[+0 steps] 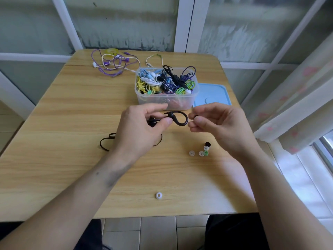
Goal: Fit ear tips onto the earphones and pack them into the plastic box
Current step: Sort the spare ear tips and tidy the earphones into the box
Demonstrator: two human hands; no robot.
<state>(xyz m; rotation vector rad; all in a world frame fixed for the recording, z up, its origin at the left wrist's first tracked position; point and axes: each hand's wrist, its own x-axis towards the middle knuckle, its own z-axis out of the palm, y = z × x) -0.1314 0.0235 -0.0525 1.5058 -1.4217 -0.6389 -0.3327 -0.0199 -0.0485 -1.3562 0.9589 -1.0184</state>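
The head view looks down on a wooden table (63,112) that stands before a window. Near its far middle stands the clear plastic box (166,101), open and filled with coiled earphones in many colours, some black and purple loops rising above its rim. Just beside the box, on its right, lies the light blue lid (216,93), flat on the table. At the far edge, left of the box, a loose tangle of purple and white earphones (115,64) is spread out, and a yellow ring-shaped thing (112,50) lies behind it.

In front of the box both hands are raised a little above the table. The left hand (142,127) pinches a black earphone with an ear hook (177,118) between thumb and forefinger; the hook curls out toward the right. Its black cable (106,141) falls down to the table under the left wrist. The right hand (221,123) is close to the hook, with fingers curled; a small dark thing (195,116), probably an ear tip, is pinched at the fingertips, but it is mostly hidden.

Under the right hand a small group of ear tips (204,150) lies on the table, white, green and one black. One single white ear tip (158,195) lies apart, near the front edge.
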